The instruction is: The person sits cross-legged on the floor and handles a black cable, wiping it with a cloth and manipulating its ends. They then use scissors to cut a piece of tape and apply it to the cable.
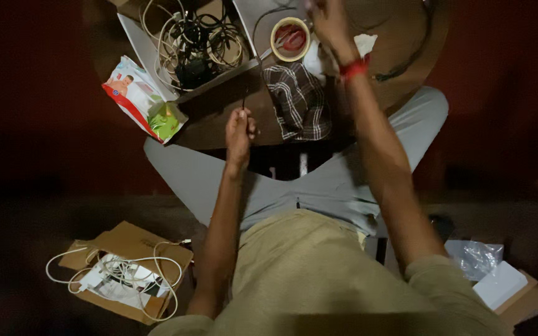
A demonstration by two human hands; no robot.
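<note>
On the round brown wooden counter (219,118), the open white box of tangled cables (188,46) sits at the far left, with the red-and-white plastic wipes packet (141,99) overhanging the edge to its left. The yellowish tape roll (290,38) lies right of the box, the dark checked cloth (299,102) nearer than it. The left hand (240,134) is left of the cloth, the right hand (330,22) beyond it. On the floor, flattened brown cardboard carrying white cords (129,274) lies at left.

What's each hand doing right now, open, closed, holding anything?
Left hand: closed on a thin dark cable.
Right hand: raised, blurred; grip cannot be told.
</note>
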